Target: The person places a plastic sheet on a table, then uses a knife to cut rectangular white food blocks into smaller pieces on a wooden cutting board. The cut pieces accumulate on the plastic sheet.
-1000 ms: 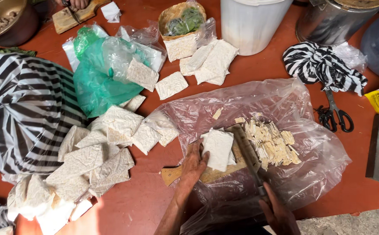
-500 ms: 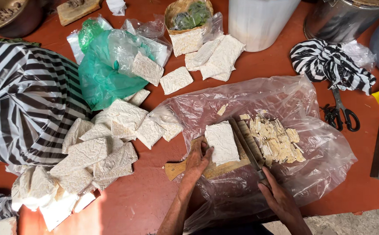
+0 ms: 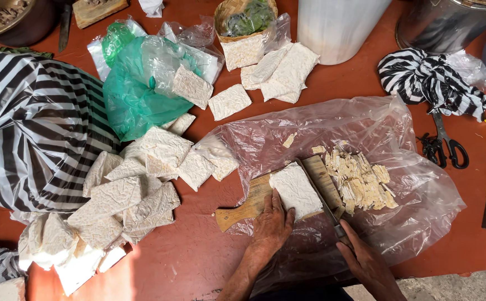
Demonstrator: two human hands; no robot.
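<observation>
My left hand (image 3: 271, 226) presses on the near edge of a white square tempeh block (image 3: 295, 189) that lies on a wooden cutting board (image 3: 243, 209). My right hand (image 3: 365, 259) grips the handle of a knife (image 3: 322, 196), whose blade rests against the block's right side. To the right of the blade lies a heap of pale cut strips (image 3: 360, 181). Board and strips sit on a clear plastic sheet (image 3: 410, 145) spread over the red floor.
Several wrapped tempeh blocks (image 3: 137, 184) are piled at the left beside a striped black-and-white bag (image 3: 31, 128) and a green plastic bag (image 3: 137, 89). More blocks (image 3: 282, 69), a basket of leaves (image 3: 245, 17), a white bucket (image 3: 337, 22), striped cloth (image 3: 429, 75) and scissors (image 3: 446, 145) lie behind.
The view has shifted slightly. My left hand stays on the block, and my right hand with the knife has settled against the block's right edge.
</observation>
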